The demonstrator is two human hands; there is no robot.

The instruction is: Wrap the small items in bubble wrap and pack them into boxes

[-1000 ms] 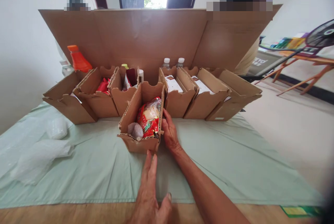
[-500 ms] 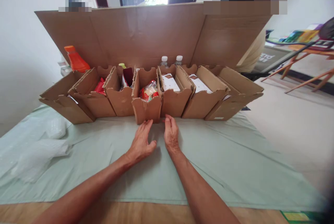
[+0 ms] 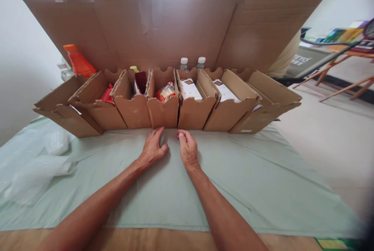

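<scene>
Several narrow cardboard bins stand side by side in a slightly curved row. The middle bin (image 3: 163,114) holds a clear and red plastic packet (image 3: 166,92), and its front lines up with the neighbouring bins. My left hand (image 3: 153,145) lies at the foot of this bin, fingers stretched forward and thumb apart, the fingertips at its bottom edge. Close to the bin's lower right corner is my right hand (image 3: 188,145), its fingers loosely bent and nothing visible in it. White boxes lie in the bin to the right (image 3: 193,114) and in the bin beyond it (image 3: 226,116).
A tall cardboard panel (image 3: 166,29) rises behind the bins. An orange bottle (image 3: 78,60) and two white-capped bottles (image 3: 184,63) show behind the row. Bubble wrap (image 3: 41,173) lies on the green cloth (image 3: 248,181) at left. A wooden stool (image 3: 344,64) stands far right.
The middle bin has gone back from sticking out in front to level with the row. Both hands moved slightly forward and left, and the right fingers have bent more. The view has shifted a little.
</scene>
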